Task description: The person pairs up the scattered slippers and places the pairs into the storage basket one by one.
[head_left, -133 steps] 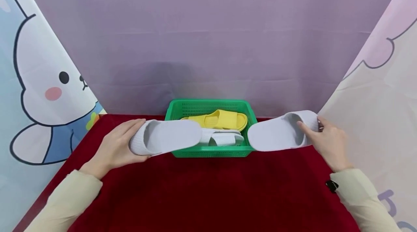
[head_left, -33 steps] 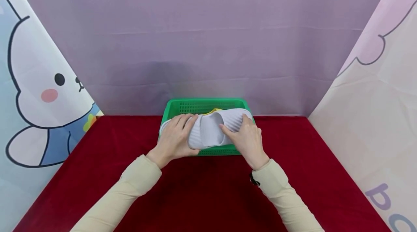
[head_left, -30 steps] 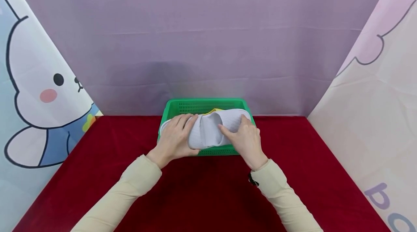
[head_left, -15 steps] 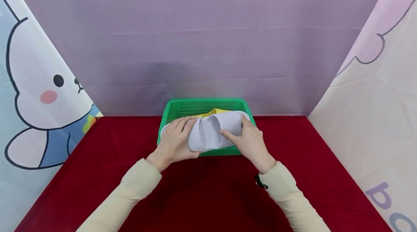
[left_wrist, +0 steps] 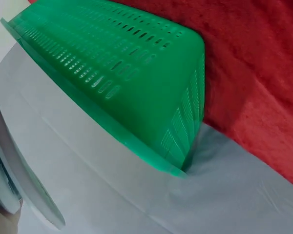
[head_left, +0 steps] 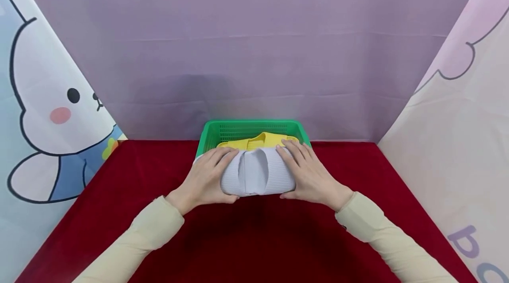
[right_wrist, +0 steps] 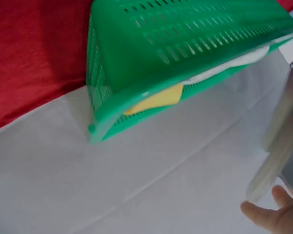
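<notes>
A pair of pale grey slippers with ribbed straps is held together, one laid into the other, in front of and above the green basket. My left hand grips the pair's left end, thumb below and fingers over the top. On the other end my right hand holds on in the same way, thumb under the near edge. In the left wrist view the stacked slipper soles show at the left edge. The right wrist view has the soles, blurred, above my right fingers.
The green basket stands against the purple backdrop on a red cloth. Yellow slippers lie in it, and a white edge shows inside in the right wrist view. Printed panels flank both sides.
Earlier the grey slippers were apart, one in each hand; they are now together. Lately my right hand has shifted its grip outward around the end, and the pair has come nearer to me.
</notes>
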`<state>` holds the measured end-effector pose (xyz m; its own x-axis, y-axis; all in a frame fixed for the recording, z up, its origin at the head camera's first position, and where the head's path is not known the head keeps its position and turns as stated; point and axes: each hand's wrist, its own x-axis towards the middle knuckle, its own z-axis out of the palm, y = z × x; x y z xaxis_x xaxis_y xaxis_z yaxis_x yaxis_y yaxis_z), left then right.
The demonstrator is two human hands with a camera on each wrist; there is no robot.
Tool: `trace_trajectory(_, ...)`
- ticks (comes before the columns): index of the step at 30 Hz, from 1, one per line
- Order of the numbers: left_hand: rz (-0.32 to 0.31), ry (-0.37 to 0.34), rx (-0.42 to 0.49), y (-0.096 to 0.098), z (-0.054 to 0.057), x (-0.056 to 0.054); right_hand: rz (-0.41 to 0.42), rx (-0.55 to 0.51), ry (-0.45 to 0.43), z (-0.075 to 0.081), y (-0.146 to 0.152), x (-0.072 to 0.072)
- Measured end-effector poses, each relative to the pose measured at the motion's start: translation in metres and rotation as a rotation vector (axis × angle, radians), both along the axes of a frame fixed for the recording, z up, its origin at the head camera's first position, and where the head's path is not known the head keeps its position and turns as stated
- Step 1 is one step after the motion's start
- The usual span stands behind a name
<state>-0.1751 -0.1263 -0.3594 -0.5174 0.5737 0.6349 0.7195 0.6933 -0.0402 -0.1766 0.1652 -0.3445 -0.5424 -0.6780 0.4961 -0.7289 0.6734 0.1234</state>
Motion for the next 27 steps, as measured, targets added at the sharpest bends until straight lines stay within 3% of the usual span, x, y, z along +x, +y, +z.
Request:
trace_trajectory(6, -0.006, 0.016, -0.013, 0.0, 0.001, 0.005, 0.115, -0.066, 0.055, -0.004, 0.0, 0.002)
trace_trajectory(10, -0.018, 0.051, -0.029, 0.001, 0.002, 0.006, 0.147, -0.102, 0.083, -0.008, -0.002, 0.003)
trace_trajectory(16, -0.037, 0.09, -0.043, 0.007, 0.002, 0.007, 0.152, -0.092, 0.093, -0.01, -0.007, 0.004)
trace_trajectory(27, -0.013, 0.107, -0.067, 0.015, 0.002, 0.005, 0.133, -0.098, 0.101, -0.01, -0.011, 0.006)
